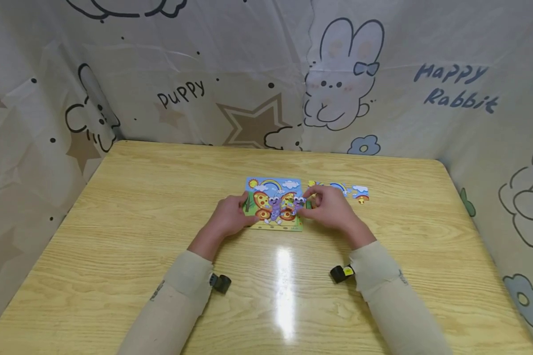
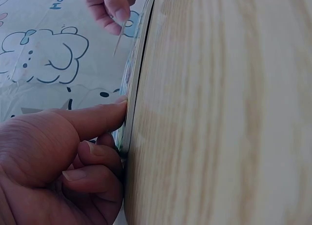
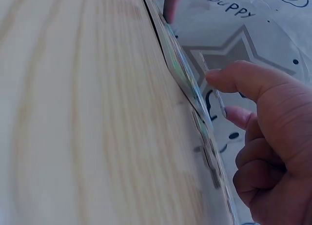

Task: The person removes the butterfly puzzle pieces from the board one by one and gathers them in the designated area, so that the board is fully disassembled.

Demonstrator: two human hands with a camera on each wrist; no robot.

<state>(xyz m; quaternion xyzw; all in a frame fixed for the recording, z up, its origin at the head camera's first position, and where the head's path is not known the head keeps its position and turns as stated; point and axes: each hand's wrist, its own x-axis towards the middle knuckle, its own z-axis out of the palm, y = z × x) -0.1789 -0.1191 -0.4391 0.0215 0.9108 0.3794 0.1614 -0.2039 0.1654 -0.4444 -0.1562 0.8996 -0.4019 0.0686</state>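
A square jigsaw puzzle board (image 1: 273,186) with a butterfly, sun and rainbow picture lies flat on the table. My left hand (image 1: 228,215) grips its left side, thumb along the near part and forefinger farther back. In the left wrist view the thumb (image 2: 97,118) presses at the board's edge and other fingers are curled beside it. Between thumb and forefinger, my right hand (image 1: 330,209) pinches a puzzle piece (image 1: 299,202) showing a purple face with big eyes. That piece is tilted and raised over the board's right part, as the right wrist view shows.
Several loose puzzle pieces (image 1: 361,192) lie in a row right of the board, partly hidden behind the right hand. The wooden table (image 1: 160,197) meets a printed cloth (image 1: 257,74) at the back and sides.
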